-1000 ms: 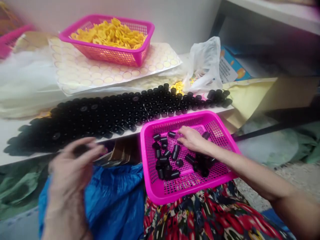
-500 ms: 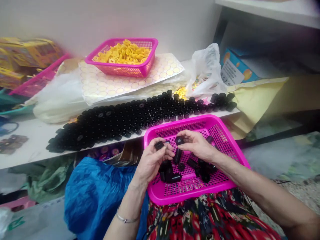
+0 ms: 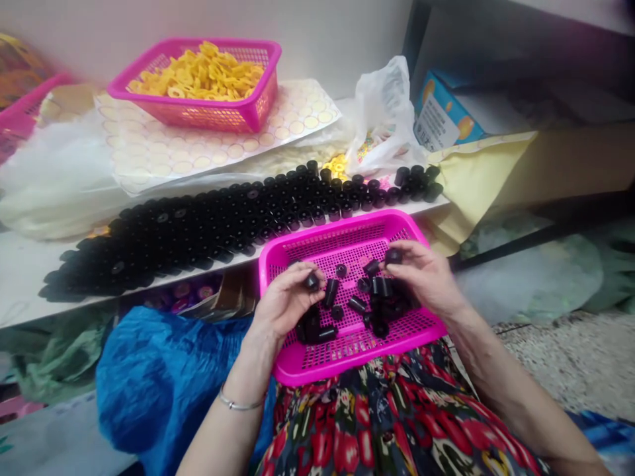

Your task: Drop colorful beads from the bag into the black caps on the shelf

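A pink mesh basket (image 3: pixel 317 365) rests on my lap, with several small black cylindrical caps (image 3: pixel 354 305) loose in it. My left hand (image 3: pixel 282 305) hovers over the basket's left part, fingers pinched round one black cap (image 3: pixel 311 282). My right hand (image 3: pixel 427 277) is over the basket's right part, holding another black cap (image 3: pixel 393 256) at its fingertips. Beyond the basket, a long dense band of standing black caps (image 3: pixel 198 225) covers the front of a white shelf (image 3: pixel 20 277).
At the back of the shelf a second pink basket (image 3: pixel 198 112) of yellow rings sits on a sheet of round stickers (image 3: pixel 163 155). A white plastic bag (image 3: pixel 381 119), a blue box (image 3: pixel 441 112) and yellow paper (image 3: pixel 486 172) lie right. A blue bag (image 3: pixel 163 383) sits at my left knee.
My left hand came in from the lower left to the basket and took a cap. My right hand lifted a cap from the basket. The two hands have since drawn apart.
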Motion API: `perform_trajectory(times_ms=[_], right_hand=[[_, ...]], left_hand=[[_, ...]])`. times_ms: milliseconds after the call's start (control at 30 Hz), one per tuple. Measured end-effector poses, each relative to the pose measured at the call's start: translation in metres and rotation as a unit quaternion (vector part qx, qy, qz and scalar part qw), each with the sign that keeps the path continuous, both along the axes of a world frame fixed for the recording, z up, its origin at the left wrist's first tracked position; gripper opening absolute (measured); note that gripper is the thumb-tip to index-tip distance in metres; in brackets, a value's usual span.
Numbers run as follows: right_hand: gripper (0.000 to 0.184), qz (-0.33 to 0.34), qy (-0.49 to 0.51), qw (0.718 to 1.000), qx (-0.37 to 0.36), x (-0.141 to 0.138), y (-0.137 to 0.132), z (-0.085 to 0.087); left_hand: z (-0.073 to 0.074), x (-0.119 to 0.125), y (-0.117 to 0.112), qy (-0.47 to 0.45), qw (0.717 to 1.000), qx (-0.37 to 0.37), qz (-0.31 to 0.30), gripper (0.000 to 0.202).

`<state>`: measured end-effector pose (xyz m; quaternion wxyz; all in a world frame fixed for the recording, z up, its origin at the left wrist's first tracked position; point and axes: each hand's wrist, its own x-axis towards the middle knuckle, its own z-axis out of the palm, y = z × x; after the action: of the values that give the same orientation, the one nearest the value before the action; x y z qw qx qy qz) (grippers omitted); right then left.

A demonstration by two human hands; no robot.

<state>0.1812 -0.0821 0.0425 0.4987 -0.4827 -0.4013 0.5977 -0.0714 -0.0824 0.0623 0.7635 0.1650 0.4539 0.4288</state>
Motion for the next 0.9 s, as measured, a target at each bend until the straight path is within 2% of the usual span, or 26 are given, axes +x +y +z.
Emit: perform_trajectory(times_ms=[67,133,167,200,233,267,367,400,433,467,533,700,833,867,900], right_hand=[[0.042,-0.044,-0.005,0.999,-0.001,0.019,-0.004,0.002],[0.042,-0.059,-0.02,0.998,0.001,0.034,-0.011,0.002],[0.042,-0.06,-0.028,0.998,0.0,0.039,-0.016,0.002],[0.042,-0.057,-0.035,0.998,-0.003,0.042,-0.021,0.001],[0.042,-0.053,-0.041,0.998,-0.01,0.044,-0.026,0.0],[0.042,-0.048,-0.044,0.998,-0.018,0.044,-0.031,-0.001],[0.041,-0.026,-0.037,0.998,-0.037,0.041,-0.041,-0.004],[0.041,-0.019,-0.034,0.999,-0.037,0.039,-0.043,-0.005],[0.041,-0.012,-0.032,0.999,-0.035,0.037,-0.044,-0.006],[0.041,-0.007,-0.031,0.999,-0.032,0.036,-0.044,-0.006],[0.041,0.005,-0.028,0.999,-0.029,0.033,-0.044,-0.006],[0.041,0.046,-0.015,0.999,-0.025,0.024,-0.04,-0.005],[0.035,0.084,-0.057,0.995,0.016,0.018,-0.041,-0.007],[0.032,0.096,-0.08,0.992,0.037,0.016,-0.041,-0.006],[0.03,0.108,-0.106,0.986,0.062,0.015,-0.042,-0.006]], left_hand=[[0.0,0.006,0.004,0.028,0.999,0.004,-0.024,0.014],[-0.004,0.016,0.009,0.092,0.992,0.041,-0.073,0.017],[-0.007,0.022,0.011,0.143,0.98,0.078,-0.114,0.017],[-0.012,0.028,0.012,0.206,0.956,0.127,-0.167,0.015],[-0.017,0.035,0.013,0.275,0.916,0.186,-0.227,0.011],[-0.022,0.041,0.013,0.341,0.859,0.248,-0.29,0.006],[-0.037,0.057,0.008,0.467,0.654,0.385,-0.453,0.008],[-0.04,0.062,0.006,0.49,0.6,0.405,-0.485,0.01],[-0.042,0.066,0.003,0.511,0.56,0.414,-0.503,0.013],[-0.044,0.069,0.001,0.529,0.535,0.417,-0.51,0.016],[-0.046,0.075,-0.004,0.558,0.519,0.413,-0.498,0.02],[-0.049,0.075,-0.012,0.589,0.532,0.389,-0.468,0.024],[-0.046,0.065,-0.01,0.585,0.559,0.371,-0.456,0.013],[-0.043,0.062,-0.009,0.576,0.574,0.366,-0.452,0.012],[-0.04,0.059,-0.007,0.557,0.605,0.354,-0.445,0.013]])
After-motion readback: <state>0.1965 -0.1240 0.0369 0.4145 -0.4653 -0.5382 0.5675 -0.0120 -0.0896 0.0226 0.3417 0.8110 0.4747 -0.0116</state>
